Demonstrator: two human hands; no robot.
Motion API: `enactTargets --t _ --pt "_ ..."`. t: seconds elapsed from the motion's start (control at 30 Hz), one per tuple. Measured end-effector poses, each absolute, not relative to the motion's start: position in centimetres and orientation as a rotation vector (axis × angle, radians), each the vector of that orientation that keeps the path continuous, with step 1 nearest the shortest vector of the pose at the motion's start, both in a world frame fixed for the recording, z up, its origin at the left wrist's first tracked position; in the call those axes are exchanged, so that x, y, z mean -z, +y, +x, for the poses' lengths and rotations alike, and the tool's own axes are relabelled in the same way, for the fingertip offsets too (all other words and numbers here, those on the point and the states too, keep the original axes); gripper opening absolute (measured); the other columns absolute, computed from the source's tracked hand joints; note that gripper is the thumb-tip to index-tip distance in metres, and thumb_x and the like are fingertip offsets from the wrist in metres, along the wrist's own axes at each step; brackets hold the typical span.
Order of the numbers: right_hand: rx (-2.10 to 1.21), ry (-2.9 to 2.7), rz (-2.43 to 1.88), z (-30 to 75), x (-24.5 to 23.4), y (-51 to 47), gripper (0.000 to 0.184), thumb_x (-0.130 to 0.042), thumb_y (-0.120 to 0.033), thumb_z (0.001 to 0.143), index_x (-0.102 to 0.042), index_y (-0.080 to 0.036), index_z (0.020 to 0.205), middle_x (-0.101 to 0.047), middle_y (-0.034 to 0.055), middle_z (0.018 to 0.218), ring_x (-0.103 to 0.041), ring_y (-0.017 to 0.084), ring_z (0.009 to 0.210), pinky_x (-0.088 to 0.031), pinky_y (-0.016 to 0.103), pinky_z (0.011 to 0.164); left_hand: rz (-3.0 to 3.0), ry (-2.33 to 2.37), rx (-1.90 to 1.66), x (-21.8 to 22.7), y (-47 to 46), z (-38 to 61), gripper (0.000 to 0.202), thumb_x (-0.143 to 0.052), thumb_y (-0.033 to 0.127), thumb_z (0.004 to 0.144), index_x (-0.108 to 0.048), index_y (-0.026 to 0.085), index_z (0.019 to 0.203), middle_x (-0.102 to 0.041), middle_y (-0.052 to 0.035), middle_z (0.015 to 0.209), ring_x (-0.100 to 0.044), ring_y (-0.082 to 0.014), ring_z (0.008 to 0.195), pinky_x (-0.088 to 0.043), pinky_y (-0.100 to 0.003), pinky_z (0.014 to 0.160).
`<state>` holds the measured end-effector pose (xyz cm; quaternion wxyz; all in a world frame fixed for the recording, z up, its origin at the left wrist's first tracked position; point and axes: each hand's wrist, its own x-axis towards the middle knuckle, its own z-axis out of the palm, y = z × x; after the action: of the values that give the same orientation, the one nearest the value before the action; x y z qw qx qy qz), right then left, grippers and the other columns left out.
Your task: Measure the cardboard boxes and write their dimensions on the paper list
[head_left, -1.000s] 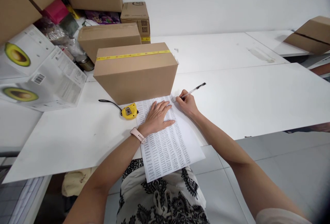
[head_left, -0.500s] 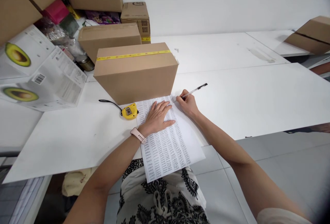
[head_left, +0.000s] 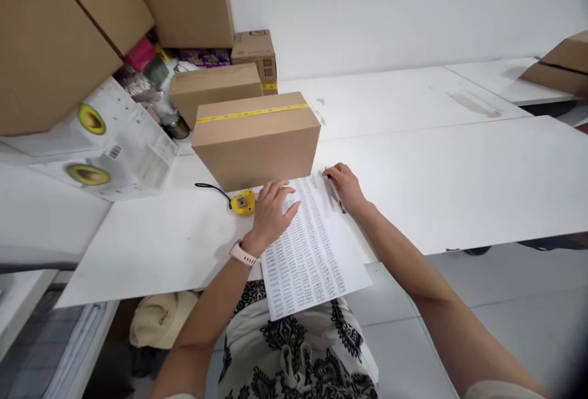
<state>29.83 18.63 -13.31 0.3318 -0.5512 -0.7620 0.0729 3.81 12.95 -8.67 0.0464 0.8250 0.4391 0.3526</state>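
Observation:
A printed sheet [head_left: 312, 252] full of small rows of text lies on the white table [head_left: 450, 178], its lower part hanging over the front edge. My left hand [head_left: 271, 209], with a pink watch on the wrist, rests on the sheet's upper left with fingers apart, close to a yellow tape measure [head_left: 243, 202]. My right hand [head_left: 346, 186] lies at the sheet's upper right edge, fingers closed round a pen [head_left: 337, 195] that now lies low along the paper. A cardboard box [head_left: 255, 138] with yellow tape along its top stands just behind the sheet.
More cardboard boxes [head_left: 214, 89] and white cartons printed with avocados [head_left: 114, 154] crowd the back left. Another brown box [head_left: 563, 65] sits at the far right on a second table. A cream bag [head_left: 158, 325] lies under the table on the left.
The pen, held up and pointing right while its tip was on the sheet, now lies down along the paper. My left hand slid left toward the tape measure. The view shifted.

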Motion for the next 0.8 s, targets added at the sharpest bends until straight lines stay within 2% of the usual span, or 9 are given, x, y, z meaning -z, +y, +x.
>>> enactTargets --t 0.1,0.2,0.3,0.37,0.47,0.6,0.7,0.8 --pt "-0.131 -2.024 -1.436 29.7 13.9 18.8 0.04 -0.041 -0.007 0.088 -0.067 -0.021 0.114 -0.062 0.0119 0.098 -0.056 0.027 0.095 -0.047 0.038 0.075 2.406 1.631 -1.2 7.9 11.5 0.3 0.021 -0.067 0.026 0.092 -0.064 0.02 0.112 -0.066 -0.0124 0.122 -0.058 -0.0308 0.116 -0.046 -0.049 0.105" --pt "-0.081 -1.913 -1.408 29.5 14.0 19.1 0.044 -0.041 -0.008 0.089 -0.064 -0.02 0.124 -0.064 0.0126 0.101 -0.059 0.027 0.095 -0.049 0.04 0.079 2.267 1.836 -1.042 8.3 10.9 -2.7 0.048 -0.077 0.027 0.083 -0.058 0.016 0.127 -0.061 -0.0165 0.132 -0.052 -0.035 0.125 -0.043 -0.051 0.109" --pt "-0.043 -1.758 -1.413 29.3 13.2 19.0 0.038 -0.041 -0.016 0.093 -0.063 -0.019 0.124 -0.066 0.0125 0.101 -0.061 0.026 0.088 -0.051 0.041 0.078 2.126 1.919 -0.794 8.9 11.6 -4.2 0.073 -0.083 0.03 0.076 -0.051 0.012 0.139 -0.056 -0.0208 0.139 -0.048 -0.0387 0.131 -0.041 -0.053 0.11" --pt "-0.04 -1.688 -1.395 28.8 12.1 18.2 0.034 -0.043 -0.022 0.095 -0.064 -0.019 0.121 -0.066 0.0123 0.1 -0.061 0.025 0.084 -0.051 0.04 0.076 2.063 1.925 -0.692 8.9 12.3 -4.5 0.072 -0.083 0.03 0.076 -0.052 0.012 0.139 -0.059 -0.0209 0.136 -0.05 -0.0396 0.131 -0.041 -0.054 0.109" --pt "-0.112 -1.659 -1.289 27.2 10.1 15.6 0.029 -0.046 -0.028 0.096 -0.066 -0.02 0.115 -0.067 0.011 0.097 -0.061 0.023 0.082 -0.052 0.04 0.076 1.994 1.885 -0.701 8.2 12.6 -4.4 0.056 -0.08 0.026 0.078 -0.06 0.013 0.128 -0.066 -0.0182 0.124 -0.055 -0.0387 0.125 -0.042 -0.054 0.106" --pt "-0.573 -1.697 -1.125 24.0 7.1 11.2 0.023 -0.053 -0.036 0.096 -0.069 -0.022 0.103 -0.069 0.0077 0.094 -0.063 0.021 0.085 -0.052 0.038 0.078 1.881 1.464 -0.935 6.2 10.2 -3.9 0.056 -0.081 0.031 0.077 -0.06 0.018 0.128 -0.066 -0.0132 0.128 -0.06 -0.0306 0.119 -0.045 -0.047 0.105" --pt "-1.039 -1.674 -0.984 21.8 5.0 9.1 0.031 -0.054 -0.046 0.096 -0.07 -0.022 0.107 -0.072 0.0081 0.102 -0.065 0.02 0.093 -0.053 0.037 0.08 1.764 1.032 -0.969 4.6 7.7 -3.2 0.06 -0.081 0.036 0.079 -0.056 0.022 0.132 -0.064 -0.0107 0.129 -0.061 -0.0254 0.117 -0.047 -0.042 0.102" --pt "-1.283 -1.644 -0.864 20.1 3.5 7.8 0.034 -0.058 -0.051 0.093 -0.071 -0.022 0.105 -0.071 0.0074 0.103 -0.064 0.019 0.092 -0.052 0.036 0.08 1.649 0.845 -0.961 3.4 5.9 -2.7 0.061 -0.082 0.034 0.08 -0.053 0.023 0.133 -0.065 -0.0096 0.125 -0.062 -0.0233 0.114 -0.048 -0.039 0.099"
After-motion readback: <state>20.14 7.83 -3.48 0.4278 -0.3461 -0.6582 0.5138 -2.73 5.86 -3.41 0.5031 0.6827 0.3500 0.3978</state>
